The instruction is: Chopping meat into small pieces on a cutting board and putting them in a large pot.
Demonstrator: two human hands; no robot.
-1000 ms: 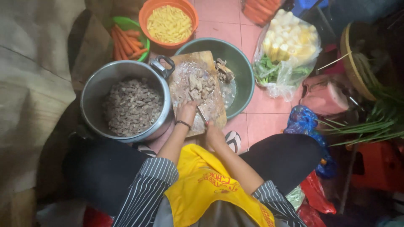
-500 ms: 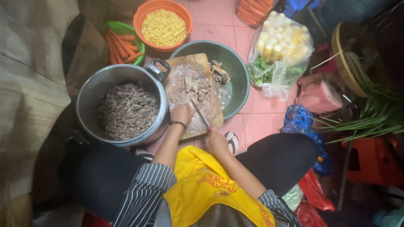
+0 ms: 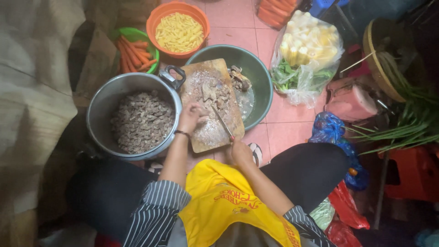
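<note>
A wooden cutting board (image 3: 206, 137) lies across a green basin (image 3: 258, 73), with pieces of meat (image 3: 212, 93) on it. My left hand (image 3: 191, 116) presses down on the meat near the board's middle, fingers curled over it. My right hand (image 3: 240, 153) grips a knife (image 3: 222, 122) by the handle at the board's near edge, the blade pointing up toward the left hand. To the left of the board stands a large metal pot (image 3: 109, 103) filled with chopped meat (image 3: 141, 121).
An orange bowl of yellow strips (image 3: 179, 31) and a green bowl of carrots (image 3: 135, 50) stand behind the pot. A plastic bag of pale chunks and greens (image 3: 306, 55) lies at right, with green onions (image 3: 407, 128), a blue bag (image 3: 331, 130) and a red stool (image 3: 411, 171).
The view shifted slightly, things sliding right and down in the frame. My hands stay on the board, the left hand shifting over the meat and the knife still working beside it.
</note>
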